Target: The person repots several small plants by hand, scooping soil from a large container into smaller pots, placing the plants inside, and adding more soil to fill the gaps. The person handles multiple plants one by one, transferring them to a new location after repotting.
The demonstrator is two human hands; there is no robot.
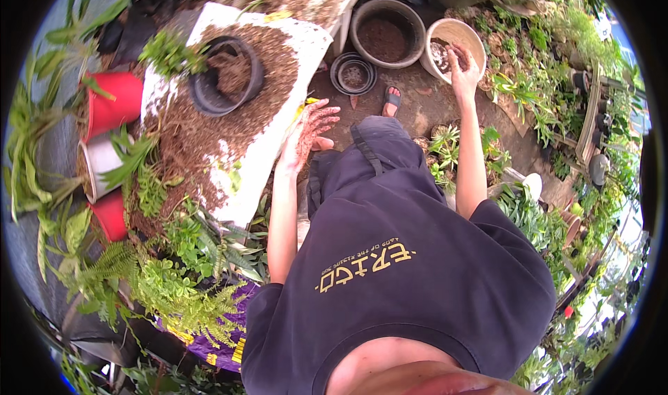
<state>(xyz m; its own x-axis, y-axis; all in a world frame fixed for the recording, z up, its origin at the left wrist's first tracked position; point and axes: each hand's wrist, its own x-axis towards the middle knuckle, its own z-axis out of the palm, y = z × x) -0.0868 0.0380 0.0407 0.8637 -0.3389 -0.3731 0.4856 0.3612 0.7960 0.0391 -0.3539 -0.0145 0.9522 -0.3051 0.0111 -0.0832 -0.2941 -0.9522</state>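
Note:
My left hand [312, 129] is held palm up at the edge of a white board or sheet [250, 197]. Soil coats its spread fingers, and it holds nothing. At the upper right, my right hand [464, 72] reaches into a cream plant pot [477, 37]. White granules [439, 55] show inside that pot, beside my soil-dark fingertips. Whether those fingers grip anything cannot be made out. A black plastic pot [250, 82] with brown soil [229, 70] in it stands on the white surface, amid spread brown potting mix [284, 66].
A large grey pot [389, 61] with soil stands beside the cream one, near nested small black pots [339, 84]. Red pots [115, 100] and a white pot [102, 163] with plants line the left side. Potted plants [443, 144] sit by my right leg; my sandalled foot [392, 100] is ahead.

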